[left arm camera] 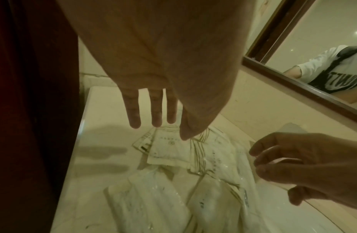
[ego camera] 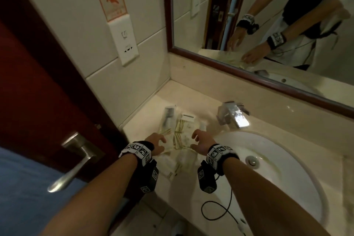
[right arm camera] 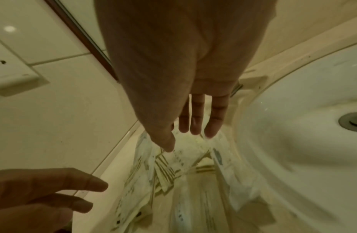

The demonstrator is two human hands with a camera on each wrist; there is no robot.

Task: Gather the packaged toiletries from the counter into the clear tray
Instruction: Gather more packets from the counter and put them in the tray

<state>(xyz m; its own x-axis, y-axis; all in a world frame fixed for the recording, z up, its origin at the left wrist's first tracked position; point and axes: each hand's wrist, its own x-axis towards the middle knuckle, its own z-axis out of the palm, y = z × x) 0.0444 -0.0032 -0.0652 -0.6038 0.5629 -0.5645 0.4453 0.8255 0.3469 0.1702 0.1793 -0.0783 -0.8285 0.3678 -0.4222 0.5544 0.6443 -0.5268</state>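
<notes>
Hands hovered over packets (ego camera: pixel 180 140) beside the sink (ego camera: pixel 287 161).
Left hand (ego camera: pixel 156 144) and right hand (ego camera: pixel 202 142) had loose, empty fingers; slick packets might slide into the sink.

Glossy crinkled plastic toiletry packets (ego camera: pixel 181 140), polished stone counter (ego camera: pixel 193 203), shiny metal faucet (ego camera: pixel 232 114), glazed sink (ego camera: pixel 283 161)

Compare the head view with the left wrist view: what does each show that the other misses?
Only the head view shows the faucet, the sink basin, the door handle and the wall socket. Only the left wrist view shows the left hand's straight fingers from below, above the packets. Both show the left hand, the right hand, the pile of packaged toiletries and the mirror.
</notes>
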